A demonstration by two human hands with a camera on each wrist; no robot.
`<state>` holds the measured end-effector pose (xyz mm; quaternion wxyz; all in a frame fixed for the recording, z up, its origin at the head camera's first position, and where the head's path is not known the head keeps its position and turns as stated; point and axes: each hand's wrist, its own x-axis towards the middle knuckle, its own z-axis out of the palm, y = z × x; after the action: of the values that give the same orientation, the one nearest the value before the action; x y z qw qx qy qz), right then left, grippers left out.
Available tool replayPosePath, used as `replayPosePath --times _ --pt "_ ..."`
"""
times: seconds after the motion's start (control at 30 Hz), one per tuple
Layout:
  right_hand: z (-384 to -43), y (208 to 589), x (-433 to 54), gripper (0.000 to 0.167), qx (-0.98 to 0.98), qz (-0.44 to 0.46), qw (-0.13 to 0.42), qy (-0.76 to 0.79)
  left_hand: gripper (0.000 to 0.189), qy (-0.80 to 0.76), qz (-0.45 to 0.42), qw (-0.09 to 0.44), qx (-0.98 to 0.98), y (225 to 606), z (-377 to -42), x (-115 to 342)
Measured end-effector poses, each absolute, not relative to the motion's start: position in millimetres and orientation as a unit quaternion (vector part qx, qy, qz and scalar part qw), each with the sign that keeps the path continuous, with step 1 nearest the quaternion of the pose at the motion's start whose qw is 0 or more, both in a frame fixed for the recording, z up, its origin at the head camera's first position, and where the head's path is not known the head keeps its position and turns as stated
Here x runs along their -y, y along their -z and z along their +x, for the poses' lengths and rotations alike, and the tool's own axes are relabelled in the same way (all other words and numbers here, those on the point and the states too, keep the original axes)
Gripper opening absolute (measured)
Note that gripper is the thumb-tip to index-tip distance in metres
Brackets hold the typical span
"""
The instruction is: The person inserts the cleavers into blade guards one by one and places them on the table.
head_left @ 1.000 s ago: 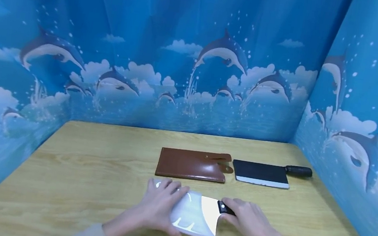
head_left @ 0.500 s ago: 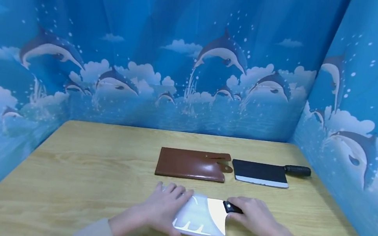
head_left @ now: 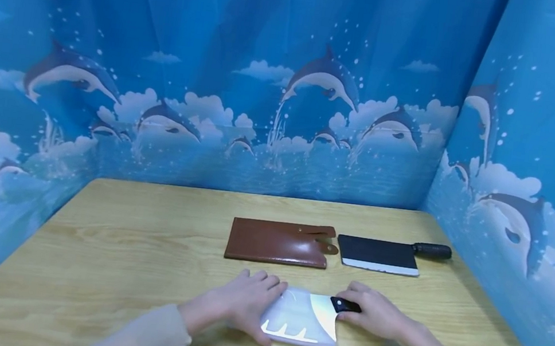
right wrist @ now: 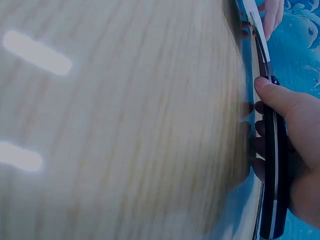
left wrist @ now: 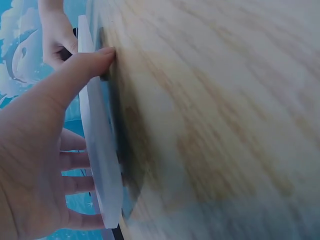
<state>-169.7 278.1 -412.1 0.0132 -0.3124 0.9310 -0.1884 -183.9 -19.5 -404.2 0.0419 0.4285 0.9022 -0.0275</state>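
Note:
A kitchen cleaver lies flat near the table's front, its bright blade (head_left: 326, 313) showing just beside the handle. The rest of the blade sits inside a whitish, see-through blade cover (head_left: 293, 315). My left hand (head_left: 248, 305) grips that cover at its left part, thumb along the near edge and fingers over the far side; the left wrist view shows the cover (left wrist: 102, 155) between thumb and fingers. At the right, my right hand (head_left: 376, 312) holds the black cleaver handle (head_left: 346, 305). In the right wrist view the fingers curl round the handle (right wrist: 273, 185).
Behind the hands lies a brown leather sheath (head_left: 276, 243) with a snap strap. To its right is a second cleaver (head_left: 379, 255) with a dark blade and black handle. Blue dolphin-print curtains (head_left: 206, 72) border the wooden table (head_left: 133, 247) at the back and sides.
Both hands have moved to the right together with the covered cleaver, which has turned slightly more level. The leather sheath and the dark cleaver stay put on the table.

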Motion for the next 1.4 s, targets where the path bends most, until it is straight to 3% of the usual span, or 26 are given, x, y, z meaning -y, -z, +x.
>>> replayPosePath --times 0.27,0.43,0.57,0.83,0.93,1.2,1.4 --pt "-173 417 -283 0.035 -0.923 -0.314 0.036 0.219 0.103 0.024 0.434 0.036 -0.9 409 -184 22" --pt "-175 409 -293 0.04 -0.922 -0.294 0.05 0.246 0.106 0.002 0.43 0.039 -0.902 407 -185 27" --pt "-179 403 -314 0.043 -0.927 -0.267 0.006 0.264 0.105 -0.025 0.408 0.029 -0.912 405 -197 37" --pt "-196 393 -366 0.039 -0.942 -0.22 -0.133 0.215 0.1 -0.05 0.326 -0.006 -0.944 396 -241 64" --pt "-204 386 -383 0.042 -0.948 -0.19 -0.151 0.204 0.1 -0.057 0.287 -0.008 -0.956 393 -257 71" --pt "-228 372 -414 0.059 -0.967 -0.09 -0.082 0.224 0.108 -0.082 0.247 0.034 -0.965 389 -287 75" --pt "-244 374 -428 0.067 -0.973 -0.075 -0.051 0.211 0.115 -0.088 0.235 0.086 -0.964 390 -297 67"
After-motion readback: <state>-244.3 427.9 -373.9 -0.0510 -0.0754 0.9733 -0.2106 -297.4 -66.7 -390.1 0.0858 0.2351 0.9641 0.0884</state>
